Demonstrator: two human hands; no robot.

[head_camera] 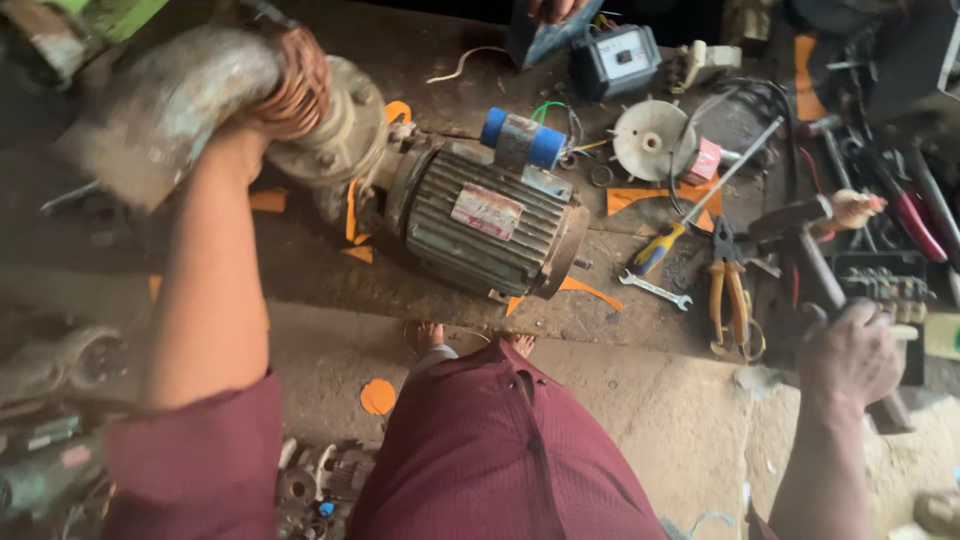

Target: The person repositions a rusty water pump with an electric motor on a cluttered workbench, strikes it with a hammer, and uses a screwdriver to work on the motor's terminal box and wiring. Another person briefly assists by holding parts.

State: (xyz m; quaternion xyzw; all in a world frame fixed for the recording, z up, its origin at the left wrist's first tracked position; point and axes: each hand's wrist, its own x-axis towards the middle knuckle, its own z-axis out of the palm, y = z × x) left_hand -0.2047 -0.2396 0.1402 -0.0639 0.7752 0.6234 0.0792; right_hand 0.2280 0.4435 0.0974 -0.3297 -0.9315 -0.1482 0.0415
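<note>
Motor [485, 225]: grey ribbed casing, worn label plate on the side, blue cylinder mounted on top, lying on its side on the dirty workbench [330, 270], near the middle of the view.

Left of it: a rusty pipe elbow [165, 105] joined to the flanged pump end [340, 125] of the motor. Left hand [285, 85] is clenched around the elbow where it meets the flange; the copper-coloured strands under the fingers are too blurred to name with certainty.

Right of the motor: small spanner [655, 290], screwdriver [690, 215] with a yellow and blue handle, orange-handled pliers [730, 285], white fan wheel [650, 138], grey meter box [615, 60].

Far right: right hand [850, 355] is closed on the wooden handle of a hammer [810, 235], whose dark head rests among the loose tools.

Handling note, as a judgement: a firm hold on the elbow steadies the heavy unit; the hammer is best lifted straight up, clear of the pliers and wires. Orange paper scraps lie under and around the casing.
</note>
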